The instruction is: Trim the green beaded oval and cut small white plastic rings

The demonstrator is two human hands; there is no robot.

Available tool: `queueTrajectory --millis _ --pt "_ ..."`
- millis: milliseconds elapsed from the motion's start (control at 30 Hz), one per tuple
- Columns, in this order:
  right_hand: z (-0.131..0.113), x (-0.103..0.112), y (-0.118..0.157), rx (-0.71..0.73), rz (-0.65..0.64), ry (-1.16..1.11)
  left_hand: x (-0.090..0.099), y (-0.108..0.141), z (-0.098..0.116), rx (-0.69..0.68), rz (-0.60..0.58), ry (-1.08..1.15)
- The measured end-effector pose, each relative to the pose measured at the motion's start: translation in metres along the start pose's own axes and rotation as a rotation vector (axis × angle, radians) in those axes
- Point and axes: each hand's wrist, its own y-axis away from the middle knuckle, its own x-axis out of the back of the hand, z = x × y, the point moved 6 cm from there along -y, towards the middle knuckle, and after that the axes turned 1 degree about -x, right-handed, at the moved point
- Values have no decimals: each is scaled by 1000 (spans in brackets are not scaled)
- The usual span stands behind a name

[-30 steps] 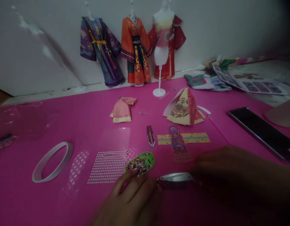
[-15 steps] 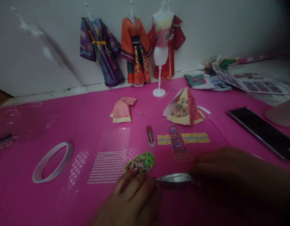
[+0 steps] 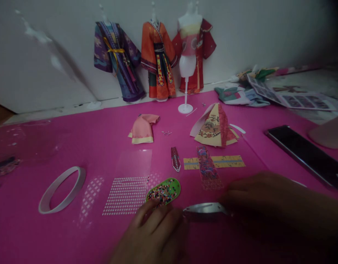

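My left hand is at the lower middle, its fingers curled in at the near edge of a green dish of small coloured beads. What those fingers hold is hidden. My right hand comes in from the right, dark and blurred, with its fingers bent together. Between the hands is a silver, tapered metal tool. Its right end meets the right fingertips, but I cannot tell whether they grip it. Left of the dish lies a sheet of stick-on rhinestones. A patterned fabric strip crosses a yellow band.
Behind, dressed doll mannequins stand by the wall, with a partly dressed mannequin in front. On the pink mat are a pink doll top, a doll skirt, a white tape ring and a phone.
Both hands and the metal tool stay almost where they were. The whole view has shifted very slightly.
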Motion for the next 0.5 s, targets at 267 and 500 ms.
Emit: queueTrajectory --millis 267,500 --pt "-5 4 -2 -11 2 22 1 1 1 -27 -4 -10" --pt "-5 2 -1 15 -33 43 2 1 1 -24 17 2"
